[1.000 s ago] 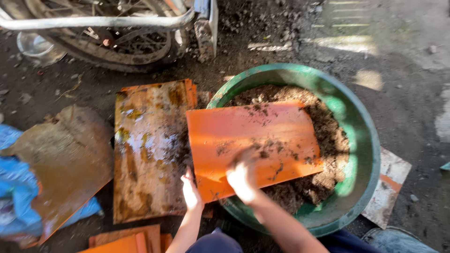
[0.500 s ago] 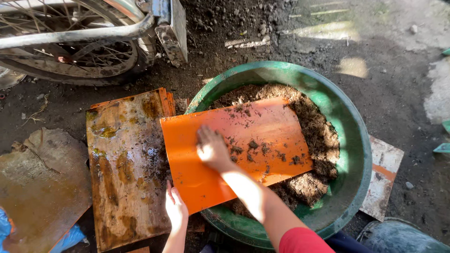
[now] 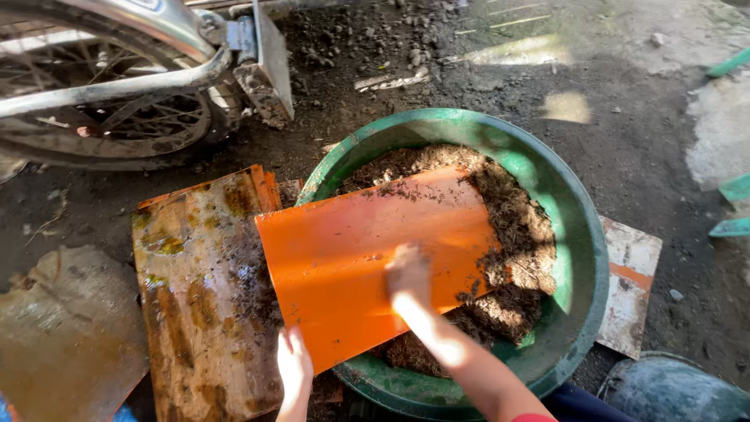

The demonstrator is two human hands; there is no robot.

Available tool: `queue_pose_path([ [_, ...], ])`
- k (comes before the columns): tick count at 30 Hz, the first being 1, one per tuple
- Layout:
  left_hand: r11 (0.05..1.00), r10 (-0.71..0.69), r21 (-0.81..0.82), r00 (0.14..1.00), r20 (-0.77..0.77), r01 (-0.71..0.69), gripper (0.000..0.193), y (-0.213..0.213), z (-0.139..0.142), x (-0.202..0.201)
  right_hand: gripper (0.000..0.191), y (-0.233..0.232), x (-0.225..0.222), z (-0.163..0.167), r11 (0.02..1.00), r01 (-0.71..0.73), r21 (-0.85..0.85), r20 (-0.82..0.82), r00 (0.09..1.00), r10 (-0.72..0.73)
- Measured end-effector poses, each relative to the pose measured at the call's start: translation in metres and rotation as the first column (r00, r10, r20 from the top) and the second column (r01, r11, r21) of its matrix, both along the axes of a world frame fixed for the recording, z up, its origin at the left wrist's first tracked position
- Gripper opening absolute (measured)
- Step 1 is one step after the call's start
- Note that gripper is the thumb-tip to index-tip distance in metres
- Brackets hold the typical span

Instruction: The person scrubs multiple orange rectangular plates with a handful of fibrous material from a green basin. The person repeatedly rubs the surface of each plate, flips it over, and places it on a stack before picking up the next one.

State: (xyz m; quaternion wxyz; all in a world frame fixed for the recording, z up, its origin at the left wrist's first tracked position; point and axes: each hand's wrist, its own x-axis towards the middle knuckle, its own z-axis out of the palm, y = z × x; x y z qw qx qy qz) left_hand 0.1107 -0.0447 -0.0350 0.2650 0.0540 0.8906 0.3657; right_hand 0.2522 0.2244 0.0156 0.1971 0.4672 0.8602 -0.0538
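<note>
Soil-flecked flat orange plastic board (image 3: 367,266) slants lengthwise across the round green soil-filled basin (image 3: 582,258), left hand (image 3: 294,367) gripping its near edge, right hand (image 3: 409,275) pressed flat, blurred.

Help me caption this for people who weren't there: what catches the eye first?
A bright orange board lies tilted across a green basin of brown, fibrous soil, mid-frame. The right hand presses on the board; the left hand grips its near edge. A wheel stands at upper left.
</note>
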Motion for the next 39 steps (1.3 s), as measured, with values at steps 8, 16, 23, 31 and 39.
queue_pose_path([
  [8,0.993,-0.006,-0.115,0.998,-0.060,-0.001,0.073,0.007,0.002,-0.006,0.058,-0.011,-0.135,0.054,0.912,-0.390,0.129,-0.832,0.458,0.313],
  [16,0.997,0.020,-0.075,0.998,-0.059,-0.024,0.063,0.005,0.012,-0.003,0.019,0.167,-0.047,-0.002,0.935,0.266,-0.233,-0.682,0.641,-0.352],
  [23,1.000,-0.014,-0.020,0.989,-0.148,0.011,0.063,0.015,0.017,-0.004,0.059,0.121,0.098,-0.039,0.827,0.501,0.257,-0.477,0.810,-0.342],
  [31,0.989,-0.122,-0.114,0.964,-0.236,0.097,0.046,0.019,0.032,-0.007,0.052,-0.098,-0.066,0.022,0.961,0.188,-0.202,-0.828,0.491,-0.271],
  [39,0.986,-0.126,-0.139,0.958,-0.259,0.092,0.045,0.015,0.042,-0.006,0.050,-0.115,0.003,0.027,0.941,-0.309,0.139,-0.743,0.596,0.305],
])
